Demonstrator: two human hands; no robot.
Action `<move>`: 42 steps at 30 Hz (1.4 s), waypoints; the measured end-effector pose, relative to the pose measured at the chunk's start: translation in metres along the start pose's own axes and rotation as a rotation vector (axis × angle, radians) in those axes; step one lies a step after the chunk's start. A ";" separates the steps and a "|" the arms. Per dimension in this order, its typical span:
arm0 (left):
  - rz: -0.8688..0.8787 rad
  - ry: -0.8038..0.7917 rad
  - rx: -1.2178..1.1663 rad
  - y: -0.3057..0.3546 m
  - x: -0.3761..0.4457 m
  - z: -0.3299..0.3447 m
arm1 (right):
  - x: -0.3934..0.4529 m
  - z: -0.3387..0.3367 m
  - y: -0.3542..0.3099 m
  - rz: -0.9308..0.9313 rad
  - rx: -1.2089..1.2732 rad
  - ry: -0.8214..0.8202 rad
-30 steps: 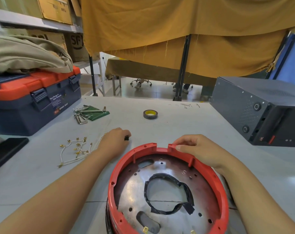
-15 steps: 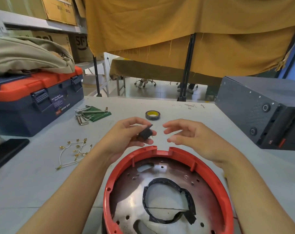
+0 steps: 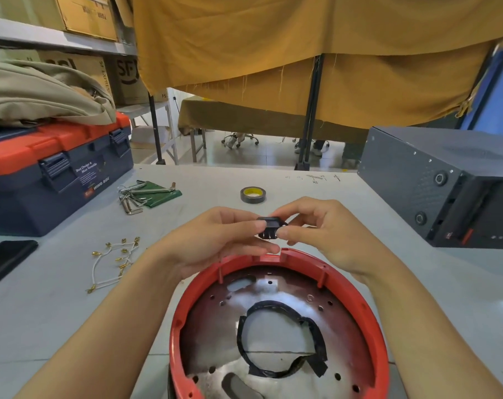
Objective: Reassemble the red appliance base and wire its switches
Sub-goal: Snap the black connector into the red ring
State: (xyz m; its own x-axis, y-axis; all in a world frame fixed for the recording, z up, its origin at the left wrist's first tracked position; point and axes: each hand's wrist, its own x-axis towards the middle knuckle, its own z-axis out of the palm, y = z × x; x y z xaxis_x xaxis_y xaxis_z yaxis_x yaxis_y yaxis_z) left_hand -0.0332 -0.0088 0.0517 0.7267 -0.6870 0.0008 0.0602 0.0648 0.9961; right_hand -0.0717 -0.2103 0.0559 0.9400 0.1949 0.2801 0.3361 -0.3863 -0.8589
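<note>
The red appliance base (image 3: 187, 306) lies open side up on the table in front of me, a metal plate with a black-taped ring inside it. Just above its far rim, where a notch is cut, both hands pinch a small black switch (image 3: 269, 227). My left hand (image 3: 215, 240) grips the switch from the left with thumb and fingers. My right hand (image 3: 325, 231) pinches it from the right. White wires with brass terminals (image 3: 112, 260) lie on the table to the left.
A blue and red toolbox (image 3: 57, 168) with a beige bag on it stands at the far left. Hex keys on a green pouch (image 3: 146, 194) and a tape roll (image 3: 252, 194) lie behind my hands. A dark metal case (image 3: 446, 182) stands at the right. A black slab (image 3: 5, 260) lies at the left edge.
My left hand picked the black switch off the table and raised it over the base's rim. My right hand left the rim and now pinches the switch too.
</note>
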 end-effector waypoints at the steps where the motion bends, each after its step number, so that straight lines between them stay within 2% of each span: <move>1: 0.018 0.048 0.110 -0.001 0.000 -0.002 | 0.000 0.000 0.002 0.014 0.008 0.007; 4: 0.081 0.184 0.336 -0.006 0.000 -0.008 | -0.001 0.001 0.007 0.058 0.081 0.004; 7: 0.082 0.240 0.438 -0.014 0.000 -0.011 | 0.003 0.001 0.011 0.084 -0.009 -0.049; 9: 0.074 0.255 0.436 -0.019 0.001 -0.013 | 0.007 0.002 0.012 0.101 -0.066 -0.092; 13: 0.080 0.335 0.384 -0.029 0.002 -0.018 | 0.008 -0.001 0.018 0.132 -0.022 -0.094; 18: 0.062 0.232 0.296 -0.038 0.001 -0.019 | 0.004 -0.004 0.027 0.150 0.035 -0.060; 23: 0.092 0.195 0.249 -0.041 0.003 -0.017 | 0.004 0.001 0.029 0.165 0.020 -0.049; 31: 0.126 0.200 0.309 -0.044 0.003 -0.019 | 0.004 0.004 0.027 0.168 -0.018 -0.036; 42: 0.153 0.207 0.404 -0.041 0.001 -0.017 | 0.000 0.006 0.022 0.106 -0.194 -0.053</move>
State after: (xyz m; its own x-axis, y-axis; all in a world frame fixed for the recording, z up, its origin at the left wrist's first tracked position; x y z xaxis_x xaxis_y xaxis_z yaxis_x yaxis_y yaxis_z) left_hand -0.0231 0.0003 0.0093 0.8299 -0.5302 0.1737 -0.2994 -0.1604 0.9405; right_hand -0.0647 -0.2134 0.0348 0.9680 0.1889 0.1650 0.2451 -0.5721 -0.7827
